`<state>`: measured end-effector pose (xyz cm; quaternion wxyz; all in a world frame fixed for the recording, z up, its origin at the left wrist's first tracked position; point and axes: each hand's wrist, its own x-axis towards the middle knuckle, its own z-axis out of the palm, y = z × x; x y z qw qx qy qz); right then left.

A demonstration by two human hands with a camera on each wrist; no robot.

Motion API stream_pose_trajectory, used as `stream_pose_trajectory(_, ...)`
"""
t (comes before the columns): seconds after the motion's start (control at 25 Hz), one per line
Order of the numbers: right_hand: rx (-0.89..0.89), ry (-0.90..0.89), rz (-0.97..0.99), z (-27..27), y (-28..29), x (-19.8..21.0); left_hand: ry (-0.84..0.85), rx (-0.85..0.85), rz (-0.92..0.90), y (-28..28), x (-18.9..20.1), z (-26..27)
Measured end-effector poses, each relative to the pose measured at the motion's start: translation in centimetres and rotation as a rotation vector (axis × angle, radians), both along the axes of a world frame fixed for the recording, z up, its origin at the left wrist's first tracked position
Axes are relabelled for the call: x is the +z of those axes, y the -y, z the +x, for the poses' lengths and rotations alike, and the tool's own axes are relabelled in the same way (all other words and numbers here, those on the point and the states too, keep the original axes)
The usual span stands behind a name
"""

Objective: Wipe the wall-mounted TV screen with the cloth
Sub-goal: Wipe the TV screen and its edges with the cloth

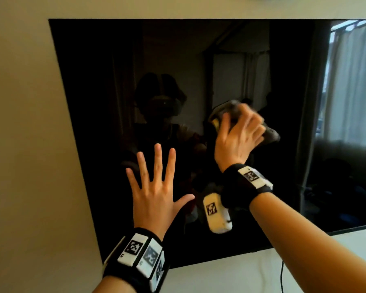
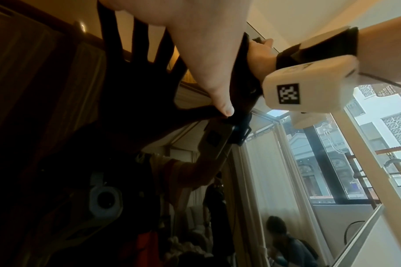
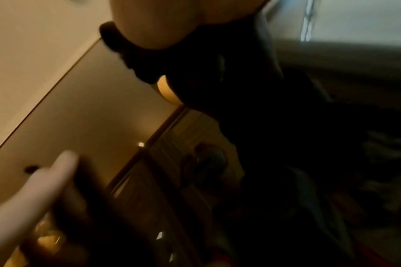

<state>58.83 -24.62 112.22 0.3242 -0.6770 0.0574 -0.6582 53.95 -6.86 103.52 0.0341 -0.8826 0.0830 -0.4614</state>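
The black TV screen (image 1: 135,70) hangs on a beige wall and mirrors the room. My left hand (image 1: 156,187) lies flat on the lower middle of the glass with its fingers spread and holds nothing. In the left wrist view its thumb (image 2: 208,63) touches the screen (image 2: 57,108). Up and to the right, my right hand (image 1: 239,134) grips a bunched grey cloth (image 1: 230,107) and presses it against the glass. The cloth sticks out above and to the right of the fingers. The right wrist view is dark and blurred.
Beige wall (image 1: 19,123) borders the TV on the left and above. A white ledge (image 1: 241,275) runs under the bottom edge, with a thin black cable (image 1: 282,278) hanging over it. A bright curtained window is reflected (image 1: 351,81) on the screen's right side.
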Motion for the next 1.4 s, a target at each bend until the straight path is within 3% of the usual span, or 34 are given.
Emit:
stream_pose_trajectory(0.08,-0.001,0.007,-0.333,0.1,-0.9,-1.4,0.008,-0.018,0.007,-0.4,-0.2,0.1)
stream_pose_trajectory(0.12,-0.003,0.018,-0.348,0.4,0.0,-1.0,0.012,-0.021,0.010,-0.4,-0.3,0.2)
stream_pose_trajectory(0.24,-0.036,0.019,0.091,0.3,0.6,1.0,0.001,-0.018,0.004,-0.4,-0.4,0.3)
stream_pose_trajectory(0.28,-0.037,-0.007,0.044,0.1,-0.2,0.7,-0.006,-0.020,0.000,-0.4,-0.4,0.3)
stream_pose_trajectory(0.36,-0.010,-0.020,-0.300,-0.1,-1.6,-1.2,-0.016,-0.027,-0.002,-0.4,-0.2,0.1)
stream_pose_trajectory(0.4,-0.013,-0.013,-0.353,0.0,-1.1,-1.2,-0.015,-0.040,-0.005,-0.4,-0.2,0.1)
stream_pose_trajectory(0.52,0.006,0.011,0.113,0.1,-1.0,1.3,0.013,-0.088,-0.032,-1.7,-0.6,-0.2)
stream_pose_trajectory(0.56,-0.002,0.003,0.125,0.0,-2.2,1.2,0.018,-0.090,-0.032,-2.4,-0.9,-0.3)
stream_pose_trajectory(0.68,0.036,-0.023,-0.396,-0.5,-5.6,-1.3,0.000,-0.042,-0.050,-5.0,-2.1,-0.6)
stream_pose_trajectory(0.72,0.037,-0.011,-0.456,-0.4,-5.3,-0.7,-0.018,-0.026,-0.056,-5.8,-2.6,-0.7)
stream_pose_trajectory(0.84,0.074,-0.009,-0.099,-0.2,-5.8,2.1,-0.078,-0.019,-0.055,-7.4,-3.8,-0.4)
stream_pose_trajectory(0.88,0.085,-0.028,-0.105,-0.3,-7.0,1.8,-0.085,-0.022,-0.052,-7.7,-4.1,-0.3)
stream_pose_trajectory(1.0,0.056,0.005,-0.574,-0.4,-10.1,-0.7,-0.079,-0.022,-0.053,-8.1,-4.4,-0.1)
stream_pose_trajectory(1.04,0.048,0.014,-0.596,-0.2,-9.8,-0.3,-0.072,-0.025,-0.057,-8.1,-4.5,-0.1)
stream_pose_trajectory(1.16,0.075,0.002,-0.298,-0.1,-10.7,1.8,-0.050,-0.020,-0.061,-8.1,-4.5,0.0)
stream_pose_trajectory(1.32,0.035,0.040,-0.693,0.0,-12.6,1.6,-0.027,-0.017,-0.064,-8.2,-4.7,0.2)
stream_pose_trajectory(1.4,0.055,0.027,-0.517,-0.4,-12.4,3.2,-0.019,-0.020,-0.065,-8.2,-4.8,0.2)
